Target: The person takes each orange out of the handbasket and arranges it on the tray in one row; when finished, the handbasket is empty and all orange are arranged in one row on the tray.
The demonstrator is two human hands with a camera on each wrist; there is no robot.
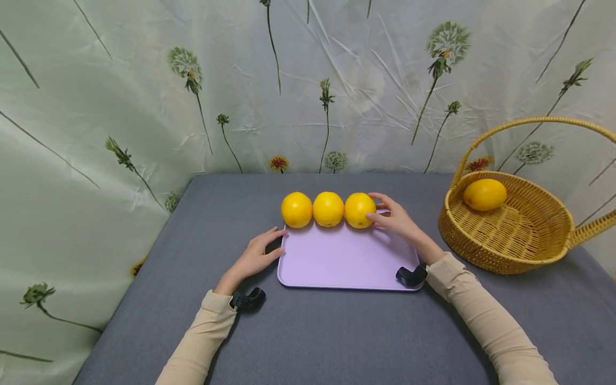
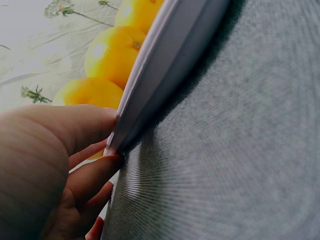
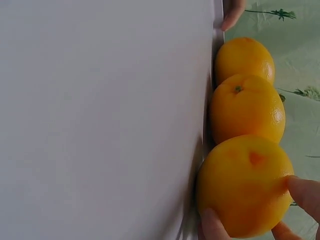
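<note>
Three oranges stand in a row along the far edge of a lilac tray (image 1: pixel 337 256): a left orange (image 1: pixel 296 210), a middle orange (image 1: pixel 328 209) and a right orange (image 1: pixel 360 210). My right hand (image 1: pixel 392 219) holds the right orange from its right side. Thumb and fingertips touch its skin in the right wrist view, where the same orange (image 3: pixel 245 187) sits against its neighbour. At the tray's left edge, my left hand (image 1: pixel 257 251) touches the rim with its fingertips. In the left wrist view, the tray's side wall (image 2: pixel 165 65) meets those fingertips.
A wicker basket (image 1: pixel 505 262) with a tall handle stands on the right, with one oblong yellow-orange fruit (image 1: pixel 485 194) inside. Grey cloth (image 1: pixel 337 337) covers the table. Behind it hangs a flower-printed curtain (image 1: pixel 289 123).
</note>
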